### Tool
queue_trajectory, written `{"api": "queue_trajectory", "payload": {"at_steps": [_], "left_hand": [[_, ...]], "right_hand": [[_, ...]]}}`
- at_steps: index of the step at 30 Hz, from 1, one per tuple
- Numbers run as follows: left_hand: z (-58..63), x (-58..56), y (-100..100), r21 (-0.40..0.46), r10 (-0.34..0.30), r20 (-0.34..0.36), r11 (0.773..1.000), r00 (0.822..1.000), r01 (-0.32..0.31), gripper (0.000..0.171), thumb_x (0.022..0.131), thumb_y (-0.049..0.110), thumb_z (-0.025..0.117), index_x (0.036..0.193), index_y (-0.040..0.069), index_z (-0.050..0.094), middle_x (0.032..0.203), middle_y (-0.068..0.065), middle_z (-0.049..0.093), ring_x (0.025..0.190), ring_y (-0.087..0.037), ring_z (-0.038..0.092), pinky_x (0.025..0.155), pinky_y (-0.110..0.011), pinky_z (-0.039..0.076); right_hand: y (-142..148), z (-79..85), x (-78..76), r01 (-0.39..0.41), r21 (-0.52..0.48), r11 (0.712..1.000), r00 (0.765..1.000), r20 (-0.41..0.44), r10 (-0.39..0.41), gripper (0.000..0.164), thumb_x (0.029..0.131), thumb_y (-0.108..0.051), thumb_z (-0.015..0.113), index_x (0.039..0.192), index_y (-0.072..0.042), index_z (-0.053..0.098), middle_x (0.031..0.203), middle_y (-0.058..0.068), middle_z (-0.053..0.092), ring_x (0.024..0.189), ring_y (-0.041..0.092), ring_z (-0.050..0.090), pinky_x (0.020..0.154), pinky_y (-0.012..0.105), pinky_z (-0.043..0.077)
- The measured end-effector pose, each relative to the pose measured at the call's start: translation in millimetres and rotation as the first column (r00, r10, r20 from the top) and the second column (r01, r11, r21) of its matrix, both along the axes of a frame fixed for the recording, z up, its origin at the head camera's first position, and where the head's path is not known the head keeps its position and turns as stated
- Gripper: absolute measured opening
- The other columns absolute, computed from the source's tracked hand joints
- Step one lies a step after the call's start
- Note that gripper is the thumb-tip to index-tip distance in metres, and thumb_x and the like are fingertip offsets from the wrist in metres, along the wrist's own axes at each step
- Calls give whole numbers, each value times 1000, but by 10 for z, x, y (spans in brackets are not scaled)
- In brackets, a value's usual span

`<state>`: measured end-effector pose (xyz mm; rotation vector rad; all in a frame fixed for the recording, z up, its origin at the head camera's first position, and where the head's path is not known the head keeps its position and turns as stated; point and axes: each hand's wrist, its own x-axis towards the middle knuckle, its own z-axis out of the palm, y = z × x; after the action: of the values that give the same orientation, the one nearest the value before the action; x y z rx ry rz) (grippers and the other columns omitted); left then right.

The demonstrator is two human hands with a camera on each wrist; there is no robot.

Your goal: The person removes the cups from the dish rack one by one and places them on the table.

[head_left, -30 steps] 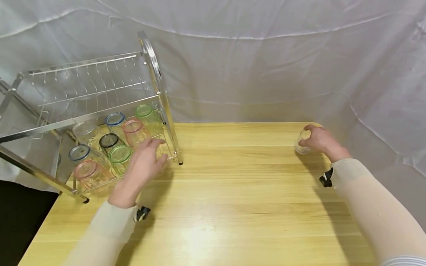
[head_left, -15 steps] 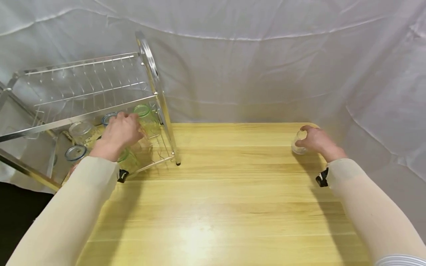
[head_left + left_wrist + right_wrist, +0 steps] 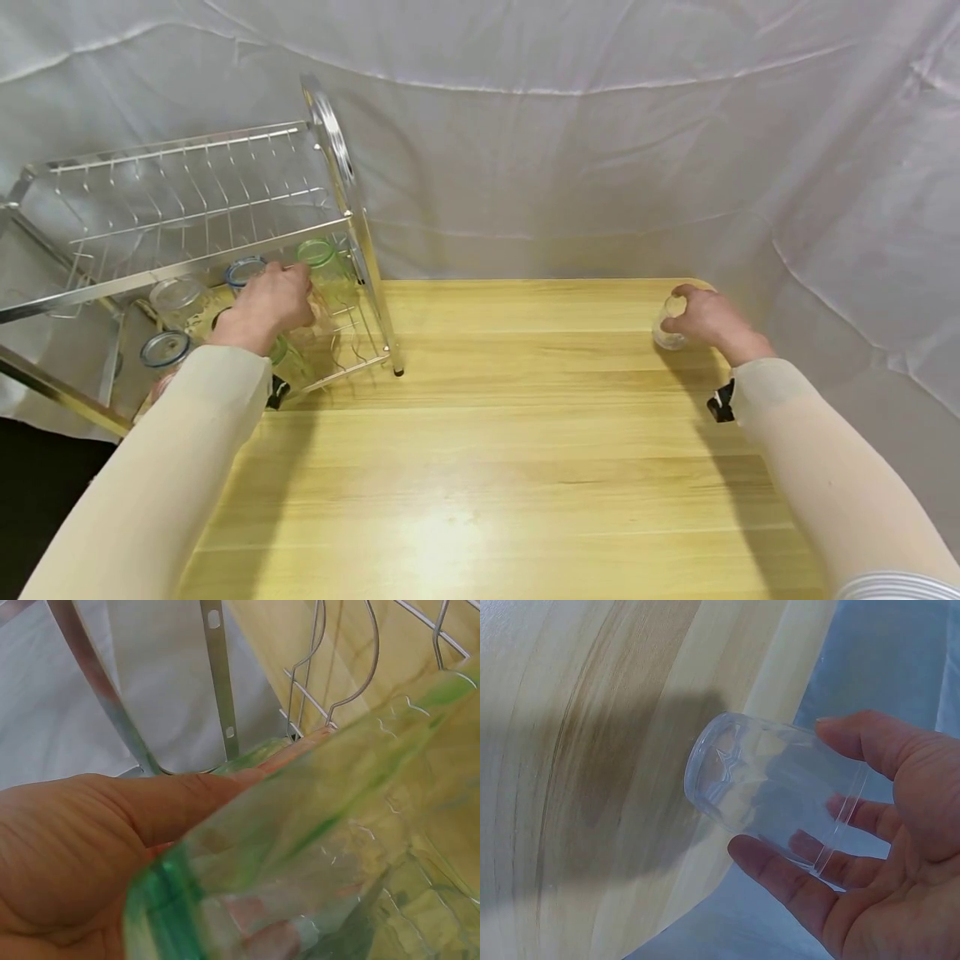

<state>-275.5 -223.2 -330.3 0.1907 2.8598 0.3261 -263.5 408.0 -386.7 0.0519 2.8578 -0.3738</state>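
In the head view my left hand (image 3: 266, 307) reaches under the upper tier of a metal dish rack (image 3: 225, 257) and grips a pink-rimmed glass (image 3: 321, 315), mostly hidden by the hand. A green-rimmed glass (image 3: 161, 907) fills the front of the left wrist view, with the thumb passing behind it. Another green-rimmed glass (image 3: 321, 257) stands farther back. Far to the right, my right hand (image 3: 712, 319) holds a clear glass (image 3: 772, 780) between thumb and fingers, by the table's back right corner. Its base is at or near the tabletop; contact is unclear.
Blue-rimmed glasses (image 3: 163, 350), a clear-rimmed glass (image 3: 176, 296) and a pink-rimmed one partly behind the sleeve stand in the rack's lower tier. Rack legs (image 3: 378, 312) rise beside the left hand. A grey-white curtain (image 3: 525, 183) hangs behind the wooden table (image 3: 510, 433).
My left hand has moved left and deeper into the rack, over the glasses, and closed on the pink-rimmed glass. The right hand keeps its hold on the clear glass; the view has shifted slightly.
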Motion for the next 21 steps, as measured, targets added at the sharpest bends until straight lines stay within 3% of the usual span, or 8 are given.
{"api": "queue_trajectory", "payload": {"at_steps": [9, 17, 21], "left_hand": [[24, 18, 8, -7, -12, -17, 1000, 1000, 12, 39, 92, 10, 76, 124, 1, 56, 128, -35, 39, 97, -49, 56, 75, -62, 54], [103, 131, 77, 26, 0, -120, 1000, 993, 3, 37, 91, 16, 81, 110, 2, 53, 120, -33, 43, 90, -49, 57, 74, -58, 52], [134, 206, 132, 27, -16, -153, 999, 988, 20, 42, 91, 17, 80, 115, 0, 50, 118, -33, 47, 92, -49, 57, 72, -58, 52]], "right_hand": [[-30, 0, -4, -2, 11, 1000, 1000, -13, 2, 82, 96, -33, 66, 157, 9, 31, 148, 42, 46, 137, 63, 41, 113, 74, 37], [-20, -15, 2, 5, -5, 1000, 1000, -18, -5, 81, 96, -31, 65, 157, 10, 31, 148, 44, 45, 136, 62, 42, 113, 74, 37], [-6, -6, 13, 4, -3, 1000, 1000, -12, -4, 81, 96, -31, 64, 157, 10, 30, 147, 44, 45, 135, 62, 43, 111, 74, 39]]}}
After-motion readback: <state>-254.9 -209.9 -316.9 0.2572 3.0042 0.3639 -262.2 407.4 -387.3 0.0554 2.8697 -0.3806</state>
